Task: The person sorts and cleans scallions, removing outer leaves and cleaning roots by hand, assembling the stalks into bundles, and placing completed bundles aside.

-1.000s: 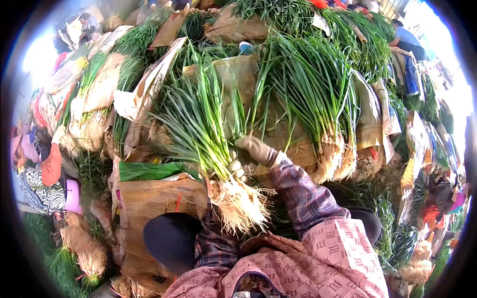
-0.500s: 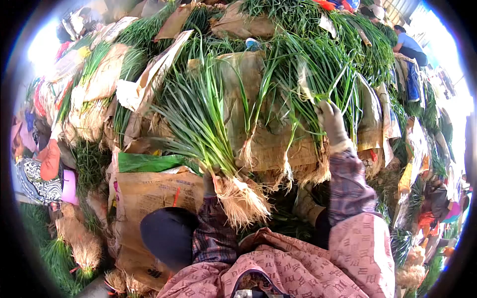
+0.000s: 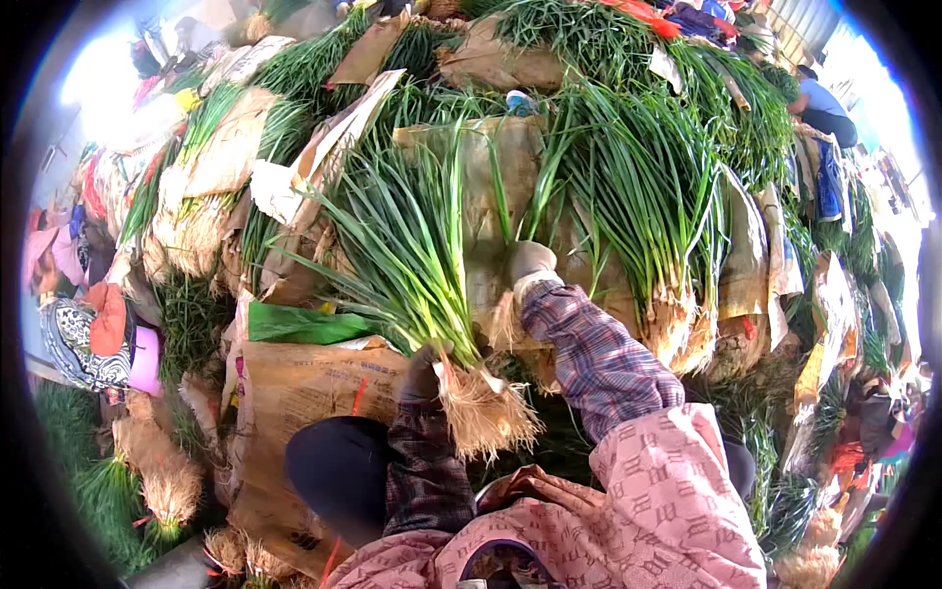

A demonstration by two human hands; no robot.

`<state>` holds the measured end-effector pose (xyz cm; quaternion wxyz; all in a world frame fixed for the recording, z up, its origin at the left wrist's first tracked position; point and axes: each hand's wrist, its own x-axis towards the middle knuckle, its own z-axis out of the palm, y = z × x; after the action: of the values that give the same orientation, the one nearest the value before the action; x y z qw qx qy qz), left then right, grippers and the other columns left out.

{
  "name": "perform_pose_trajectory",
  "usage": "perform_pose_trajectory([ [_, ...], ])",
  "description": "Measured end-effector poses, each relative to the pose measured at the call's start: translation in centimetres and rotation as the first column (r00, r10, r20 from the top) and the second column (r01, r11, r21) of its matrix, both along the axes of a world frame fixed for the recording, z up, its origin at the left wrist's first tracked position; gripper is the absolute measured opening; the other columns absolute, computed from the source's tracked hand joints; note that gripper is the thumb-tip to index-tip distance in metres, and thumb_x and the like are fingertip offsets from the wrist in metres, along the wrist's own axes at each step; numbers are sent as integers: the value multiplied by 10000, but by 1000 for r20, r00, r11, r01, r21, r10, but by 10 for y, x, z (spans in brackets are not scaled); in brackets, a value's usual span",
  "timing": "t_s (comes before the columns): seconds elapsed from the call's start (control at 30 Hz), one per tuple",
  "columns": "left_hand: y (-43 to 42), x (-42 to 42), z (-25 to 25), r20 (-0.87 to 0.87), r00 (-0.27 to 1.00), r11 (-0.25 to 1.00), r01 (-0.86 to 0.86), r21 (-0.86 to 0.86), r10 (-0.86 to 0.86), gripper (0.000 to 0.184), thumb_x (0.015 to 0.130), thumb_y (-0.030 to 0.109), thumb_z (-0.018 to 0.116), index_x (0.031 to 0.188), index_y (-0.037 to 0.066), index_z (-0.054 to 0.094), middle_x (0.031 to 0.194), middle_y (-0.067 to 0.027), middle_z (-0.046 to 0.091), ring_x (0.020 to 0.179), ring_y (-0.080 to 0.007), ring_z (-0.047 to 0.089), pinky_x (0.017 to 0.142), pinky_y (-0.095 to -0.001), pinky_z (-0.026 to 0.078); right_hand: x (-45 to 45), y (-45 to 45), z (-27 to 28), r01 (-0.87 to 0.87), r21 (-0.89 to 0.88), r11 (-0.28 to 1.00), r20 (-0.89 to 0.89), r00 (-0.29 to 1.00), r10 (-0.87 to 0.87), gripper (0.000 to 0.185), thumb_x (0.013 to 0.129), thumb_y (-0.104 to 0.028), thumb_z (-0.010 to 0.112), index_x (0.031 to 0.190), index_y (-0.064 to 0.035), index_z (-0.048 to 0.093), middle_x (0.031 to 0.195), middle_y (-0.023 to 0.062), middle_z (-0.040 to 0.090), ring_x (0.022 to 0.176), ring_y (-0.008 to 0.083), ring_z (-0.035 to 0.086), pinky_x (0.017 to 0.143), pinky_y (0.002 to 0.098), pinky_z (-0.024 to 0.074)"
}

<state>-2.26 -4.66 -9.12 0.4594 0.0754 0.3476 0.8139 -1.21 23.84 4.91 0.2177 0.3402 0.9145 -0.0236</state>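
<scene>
My gloved left hand (image 3: 424, 373) is closed around the base of a bunch of green onions (image 3: 417, 265), just above the shaggy pale roots (image 3: 489, 407). The leaves fan up and to the left. My gloved right hand (image 3: 532, 259) is closed over a few loose green onion stalks (image 3: 546, 191) to the right of that bunch. Their roots (image 3: 505, 322) hang below the hand, and its fingertips are mostly hidden. Under these stalks lies a brown paper sheet (image 3: 491, 162). Another heap of green onions (image 3: 643, 196) rests farther right, roots toward me.
A printed brown paper sack (image 3: 304, 393) and green plastic (image 3: 304, 322) lie at the left, beside my knee (image 3: 336, 469). Wrapped bundles (image 3: 211, 167) surround the spot. A person in blue (image 3: 822, 103) is at far right; another person's orange sleeve (image 3: 106, 319) is at left.
My right hand has moved left and toward the middle, from the right-hand heap to the loose stalks. The left hand still grips its bunch. The view has shifted slightly.
</scene>
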Motion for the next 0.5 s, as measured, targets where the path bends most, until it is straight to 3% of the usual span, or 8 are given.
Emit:
perform_pose_trajectory([
  [0.07,0,1,22,13,1000,1000,3,-3,-3,290,863,268,588,967,-2,596,827,-69,624,709,-171,608,587,-280,503,-21,-4,0,37,78,996,-125,992,-27,167,845,-222,595,941,-139,703,942,48,689,890,187,664,662,315,524],
  [0.17,10,-3,48,-57,998,999,9,-39,-11,227,870,230,590,915,8,602,763,-55,619,645,-162,610,516,-259,506,36,-13,65,-27,-179,983,-456,888,-58,564,857,-548,431,778,-55,693,761,192,650,763,313,654,655,392,513],
  [0.2,10,-3,57,-149,989,997,-3,-81,-9,199,868,228,597,879,29,599,744,-43,609,636,-148,603,508,-252,495,35,-3,40,-35,-178,983,-472,880,-54,691,812,-649,380,728,-29,673,705,227,620,752,347,639,668,404,507],
  [0.27,9,-3,74,-326,945,985,-45,-168,-12,164,864,224,613,806,72,593,705,-20,590,616,-122,590,491,-238,475,38,-11,58,-3,-234,972,-374,924,-87,583,840,-574,454,785,-37,672,741,206,633,748,333,640,668,394,502],
  [0.33,33,8,4,-439,894,972,-171,-160,85,150,858,212,624,784,86,589,683,-10,579,587,-109,569,486,-236,459,64,-43,64,-301,-295,907,-625,779,55,434,854,-465,540,861,-48,660,774,178,642,738,324,636,664,392,497],
  [0.37,29,7,25,-121,992,997,46,56,-39,192,875,243,593,820,58,592,743,-63,613,653,-150,609,555,-299,513,63,-43,59,-291,-311,905,-597,801,52,328,844,-378,599,915,-61,644,792,159,644,730,322,630,659,394,491],
  [0.43,24,10,97,158,980,988,100,120,-118,198,857,251,603,832,54,589,762,-90,625,686,-188,636,605,-339,554,58,-58,55,-361,-256,897,-708,702,81,303,844,-351,591,919,-62,645,782,163,643,718,311,631,653,378,494],
  [0.5,31,25,123,64,997,993,-45,-108,52,152,835,223,613,785,87,568,686,-42,572,579,-167,577,532,-283,499,57,-64,52,-404,-149,903,-654,725,217,228,861,-259,562,980,-78,635,835,165,652,711,283,640,653,348,502],
])
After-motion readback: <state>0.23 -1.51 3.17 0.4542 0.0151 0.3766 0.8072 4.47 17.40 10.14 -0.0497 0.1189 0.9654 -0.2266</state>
